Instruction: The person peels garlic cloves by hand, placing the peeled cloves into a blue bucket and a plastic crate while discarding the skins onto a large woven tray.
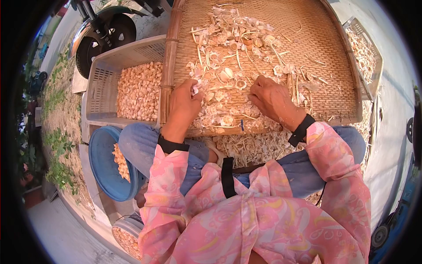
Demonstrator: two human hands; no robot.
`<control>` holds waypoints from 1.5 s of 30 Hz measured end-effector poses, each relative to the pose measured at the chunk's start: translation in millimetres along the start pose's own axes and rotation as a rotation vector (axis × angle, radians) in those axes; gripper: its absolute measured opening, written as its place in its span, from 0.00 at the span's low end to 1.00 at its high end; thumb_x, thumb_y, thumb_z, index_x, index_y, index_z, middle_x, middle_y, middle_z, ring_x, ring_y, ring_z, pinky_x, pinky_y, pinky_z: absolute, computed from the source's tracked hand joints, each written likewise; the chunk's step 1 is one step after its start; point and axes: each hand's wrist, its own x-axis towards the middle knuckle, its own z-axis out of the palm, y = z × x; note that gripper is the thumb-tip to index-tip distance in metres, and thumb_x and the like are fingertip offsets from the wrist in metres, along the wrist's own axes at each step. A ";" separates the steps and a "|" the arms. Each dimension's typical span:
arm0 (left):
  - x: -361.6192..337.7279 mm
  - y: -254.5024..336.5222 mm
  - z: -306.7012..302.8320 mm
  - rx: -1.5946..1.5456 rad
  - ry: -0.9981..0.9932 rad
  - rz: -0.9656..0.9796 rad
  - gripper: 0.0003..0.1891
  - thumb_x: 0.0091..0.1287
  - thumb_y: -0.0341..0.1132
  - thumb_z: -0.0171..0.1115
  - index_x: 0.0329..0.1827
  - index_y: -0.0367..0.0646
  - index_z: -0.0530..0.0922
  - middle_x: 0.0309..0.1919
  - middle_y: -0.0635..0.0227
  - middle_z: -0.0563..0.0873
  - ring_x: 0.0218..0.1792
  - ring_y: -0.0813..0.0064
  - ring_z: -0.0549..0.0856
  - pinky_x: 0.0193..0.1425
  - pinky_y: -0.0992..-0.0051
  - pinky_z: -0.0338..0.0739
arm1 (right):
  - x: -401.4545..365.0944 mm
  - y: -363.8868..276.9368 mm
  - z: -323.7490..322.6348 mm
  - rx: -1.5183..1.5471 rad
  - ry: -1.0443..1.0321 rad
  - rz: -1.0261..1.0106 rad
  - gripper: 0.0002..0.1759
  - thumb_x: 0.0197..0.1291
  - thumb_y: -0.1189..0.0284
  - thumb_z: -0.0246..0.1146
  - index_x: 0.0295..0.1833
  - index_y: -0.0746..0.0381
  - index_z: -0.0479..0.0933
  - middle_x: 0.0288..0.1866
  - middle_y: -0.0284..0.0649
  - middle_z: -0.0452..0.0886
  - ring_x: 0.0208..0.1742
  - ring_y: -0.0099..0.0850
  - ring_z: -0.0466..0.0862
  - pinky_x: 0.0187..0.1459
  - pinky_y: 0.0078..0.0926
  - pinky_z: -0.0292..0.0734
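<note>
My left hand (181, 104) is closed at the left side of a woven bamboo tray (325, 48), with a whitish-purple garlic clove (194, 90) between thumb and fingers. Farther right, my right hand (273, 99) rests low over the tray, its fingers curled inward and pressed together; I cannot tell what they hold. Between the hands lie a pale garlic bulb (227, 75), opened husks and dry stalks. Another whitish garlic piece (227, 120) sits near the tray's front edge. A heap of garlic skins (237, 33) covers the tray's far middle.
A plastic crate (101, 99) of separated cloves stands left of the tray. Below it are a blue bucket (103, 167) with cloves and another container (125, 240). A crate of skins (362, 53) stands right. A wheel (110, 42) is at upper left; skins (255, 147) lie under the tray.
</note>
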 end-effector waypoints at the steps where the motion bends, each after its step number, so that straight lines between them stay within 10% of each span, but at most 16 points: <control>1: 4.0 8.6 -3.2 0.023 0.043 0.068 0.17 0.54 0.27 0.63 0.48 0.35 0.76 0.35 0.55 0.80 0.34 0.67 0.81 0.38 0.73 0.75 | 0.5 -1.4 -1.3 0.005 -0.023 0.026 0.06 0.55 0.70 0.59 0.34 0.61 0.73 0.34 0.41 0.73 0.36 0.40 0.78 0.34 0.37 0.74; 6: 40.1 31.7 26.8 0.089 0.072 0.318 0.15 0.55 0.28 0.62 0.46 0.35 0.77 0.33 0.55 0.80 0.31 0.67 0.81 0.36 0.72 0.75 | 3.5 -6.2 -7.6 0.086 -0.049 0.092 0.09 0.56 0.71 0.59 0.42 0.61 0.72 0.35 0.43 0.73 0.35 0.41 0.79 0.34 0.37 0.73; 14: 50.6 30.3 60.0 -0.053 -0.260 0.162 0.17 0.54 0.33 0.67 0.43 0.33 0.75 0.29 0.58 0.80 0.32 0.65 0.80 0.36 0.71 0.74 | 10.6 13.1 3.1 0.433 0.090 0.164 0.09 0.55 0.72 0.59 0.41 0.63 0.74 0.33 0.45 0.76 0.37 0.44 0.79 0.36 0.37 0.72; 17: 37.1 31.3 21.8 0.127 0.027 0.314 0.17 0.52 0.32 0.67 0.43 0.33 0.75 0.30 0.58 0.80 0.30 0.66 0.80 0.36 0.70 0.75 | 11.3 8.9 1.9 0.405 0.060 0.137 0.09 0.55 0.72 0.59 0.41 0.63 0.74 0.33 0.45 0.76 0.36 0.44 0.79 0.36 0.37 0.72; 21: 13.1 11.2 -9.6 0.350 -0.287 0.290 0.11 0.50 0.29 0.66 0.35 0.35 0.76 0.25 0.57 0.80 0.28 0.62 0.80 0.34 0.70 0.74 | 9.9 5.9 12.7 0.408 0.003 0.107 0.08 0.54 0.71 0.59 0.40 0.62 0.74 0.34 0.44 0.77 0.36 0.44 0.79 0.36 0.37 0.72; 26: 0.9 11.7 8.6 0.318 -0.223 0.190 0.09 0.51 0.31 0.66 0.29 0.35 0.75 0.23 0.53 0.80 0.29 0.57 0.81 0.32 0.64 0.73 | 4.4 -4.5 10.0 0.432 -0.023 0.077 0.07 0.54 0.71 0.58 0.37 0.62 0.75 0.34 0.45 0.77 0.37 0.45 0.79 0.37 0.38 0.73; 35: 30.2 6.6 18.7 0.513 -0.250 0.178 0.13 0.56 0.33 0.63 0.39 0.34 0.75 0.28 0.54 0.82 0.33 0.60 0.83 0.33 0.68 0.76 | 2.3 0.6 12.3 0.357 -0.052 0.049 0.06 0.54 0.71 0.57 0.35 0.61 0.75 0.33 0.44 0.78 0.36 0.45 0.79 0.36 0.39 0.73; 38: 21.9 26.2 3.6 -0.453 -0.400 -0.310 0.12 0.62 0.30 0.57 0.46 0.33 0.73 0.35 0.57 0.83 0.36 0.68 0.85 0.35 0.78 0.79 | 3.9 2.2 8.5 0.380 -0.002 0.086 0.06 0.54 0.71 0.57 0.35 0.61 0.74 0.33 0.44 0.78 0.37 0.44 0.79 0.36 0.39 0.73; 45: -0.6 42.0 -16.4 -0.920 -0.414 -0.259 0.13 0.67 0.28 0.52 0.52 0.34 0.72 0.43 0.57 0.82 0.39 0.73 0.84 0.40 0.83 0.80 | 14.0 9.7 12.1 0.405 0.097 0.166 0.08 0.55 0.73 0.59 0.41 0.63 0.75 0.36 0.44 0.78 0.35 0.39 0.79 0.36 0.32 0.73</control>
